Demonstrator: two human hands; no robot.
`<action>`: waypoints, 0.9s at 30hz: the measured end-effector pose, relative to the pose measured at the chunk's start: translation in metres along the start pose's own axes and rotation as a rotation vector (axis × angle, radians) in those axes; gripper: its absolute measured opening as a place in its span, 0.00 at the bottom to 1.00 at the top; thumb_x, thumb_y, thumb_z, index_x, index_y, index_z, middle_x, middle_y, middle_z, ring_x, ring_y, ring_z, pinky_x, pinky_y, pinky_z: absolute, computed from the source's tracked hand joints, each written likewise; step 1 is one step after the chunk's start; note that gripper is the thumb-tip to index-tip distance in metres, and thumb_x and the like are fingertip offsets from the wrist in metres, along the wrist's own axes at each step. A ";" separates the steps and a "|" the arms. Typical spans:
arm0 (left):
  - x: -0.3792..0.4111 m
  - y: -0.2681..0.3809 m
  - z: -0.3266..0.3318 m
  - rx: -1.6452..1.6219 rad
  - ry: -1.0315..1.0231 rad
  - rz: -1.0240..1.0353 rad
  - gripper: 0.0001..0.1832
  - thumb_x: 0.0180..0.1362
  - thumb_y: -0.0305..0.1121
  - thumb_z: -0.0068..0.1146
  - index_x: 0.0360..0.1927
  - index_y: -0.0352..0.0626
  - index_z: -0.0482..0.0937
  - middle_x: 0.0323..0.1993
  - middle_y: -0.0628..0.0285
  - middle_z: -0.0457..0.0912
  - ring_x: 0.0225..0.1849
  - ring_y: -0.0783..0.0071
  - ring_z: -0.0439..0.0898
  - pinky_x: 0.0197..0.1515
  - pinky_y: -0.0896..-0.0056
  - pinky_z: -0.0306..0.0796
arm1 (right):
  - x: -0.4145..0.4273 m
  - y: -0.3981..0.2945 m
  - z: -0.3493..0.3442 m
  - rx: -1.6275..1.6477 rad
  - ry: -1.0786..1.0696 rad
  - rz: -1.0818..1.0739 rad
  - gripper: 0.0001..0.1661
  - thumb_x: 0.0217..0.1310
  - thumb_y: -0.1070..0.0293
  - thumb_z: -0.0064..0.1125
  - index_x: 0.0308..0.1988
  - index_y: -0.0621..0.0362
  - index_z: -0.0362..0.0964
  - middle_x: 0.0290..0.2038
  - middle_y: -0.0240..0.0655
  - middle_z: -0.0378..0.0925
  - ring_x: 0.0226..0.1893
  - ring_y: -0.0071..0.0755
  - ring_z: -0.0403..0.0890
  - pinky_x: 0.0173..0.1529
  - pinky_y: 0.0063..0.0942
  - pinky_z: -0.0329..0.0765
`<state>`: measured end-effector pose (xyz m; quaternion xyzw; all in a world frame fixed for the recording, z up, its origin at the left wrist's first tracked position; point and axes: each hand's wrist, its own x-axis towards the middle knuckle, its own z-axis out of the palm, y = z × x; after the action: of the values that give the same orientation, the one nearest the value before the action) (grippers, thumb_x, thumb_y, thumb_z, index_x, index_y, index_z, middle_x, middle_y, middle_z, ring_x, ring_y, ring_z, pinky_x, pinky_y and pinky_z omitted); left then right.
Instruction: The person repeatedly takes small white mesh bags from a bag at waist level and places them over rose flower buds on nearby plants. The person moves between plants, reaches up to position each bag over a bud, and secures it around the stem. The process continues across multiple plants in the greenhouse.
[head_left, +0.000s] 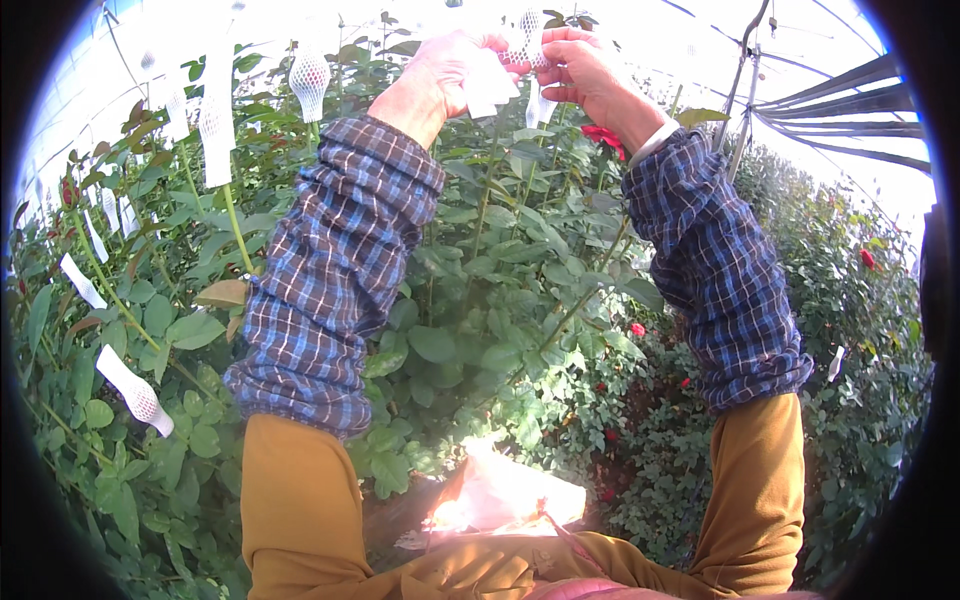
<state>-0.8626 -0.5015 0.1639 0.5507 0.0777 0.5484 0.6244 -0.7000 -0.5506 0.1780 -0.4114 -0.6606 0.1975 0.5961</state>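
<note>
Both my arms reach up to the top of the rose bushes. My left hand (450, 71) grips a small bundle of flat white net sleeves (489, 84) that hangs below its fingers. Between my hands is a white mesh bud net (529, 41), and the fingertips of my right hand (589, 67) pinch its lower edge. Bright glare washes out its top, and I cannot tell whether a bud is inside. Just below it hangs another white sleeve (538, 106), partly behind my fingers. A red rose (604, 139) is beside my right wrist.
Netted buds on tall stems stand at left, including a bulging net (310, 79) and a long sleeve (217, 127). A lower netted bud (136, 391) leans outward. Dark gathered sheeting (840, 112) hangs at upper right. A sunlit pale bag-like item (510, 491) is at my waist.
</note>
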 end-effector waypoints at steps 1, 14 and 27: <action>-0.001 -0.001 -0.001 0.003 0.011 0.011 0.15 0.60 0.24 0.52 0.50 0.27 0.71 0.41 0.42 0.77 0.37 0.52 0.83 0.33 0.56 0.83 | -0.001 0.001 0.003 0.004 -0.003 -0.006 0.13 0.61 0.70 0.53 0.45 0.60 0.73 0.33 0.34 0.76 0.29 0.27 0.79 0.31 0.27 0.80; 0.002 -0.003 0.002 0.075 -0.068 0.080 0.13 0.60 0.26 0.59 0.47 0.33 0.77 0.33 0.56 0.83 0.32 0.67 0.84 0.30 0.70 0.82 | 0.000 -0.013 -0.007 -0.037 -0.340 -0.139 0.09 0.66 0.66 0.55 0.39 0.61 0.73 0.25 0.27 0.75 0.18 0.13 0.64 0.18 0.14 0.58; -0.031 -0.003 -0.026 0.208 -0.055 0.300 0.11 0.59 0.28 0.60 0.44 0.34 0.76 0.32 0.59 0.80 0.28 0.69 0.82 0.30 0.66 0.81 | -0.006 -0.005 0.009 -0.311 0.033 -0.347 0.33 0.63 0.62 0.59 0.60 0.71 0.59 0.28 0.35 0.77 0.19 0.21 0.74 0.20 0.20 0.73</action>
<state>-0.8912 -0.5091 0.1354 0.6325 0.0337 0.6093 0.4771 -0.7100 -0.5561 0.1756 -0.3818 -0.7341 -0.0186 0.5613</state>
